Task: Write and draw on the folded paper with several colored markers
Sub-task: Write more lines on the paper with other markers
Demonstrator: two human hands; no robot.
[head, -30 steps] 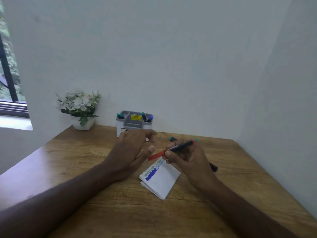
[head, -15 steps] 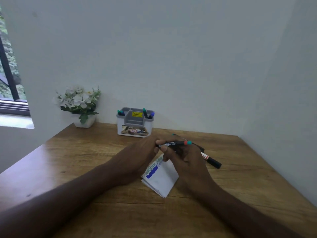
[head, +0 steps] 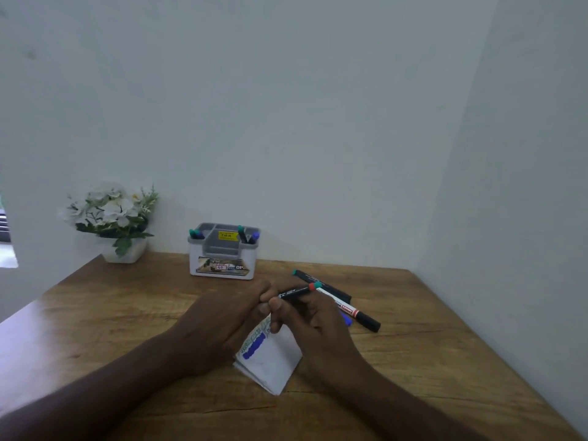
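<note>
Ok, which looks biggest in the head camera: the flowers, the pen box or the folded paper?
1. flower pot with white flowers
2. and 3. grey-and-white pen holder and folded paper: they look alike. The paper is nearer and partly under the hands, so I can't rank them.

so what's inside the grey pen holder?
The pen holder has a teal-capped marker in its left slot and a green and a blue marker at right; their lower parts are hidden.

table [head: 413, 361]: matt grained wood | folded paper [head: 273, 361]: matt | organizer [head: 222, 259]: smooth plastic
</note>
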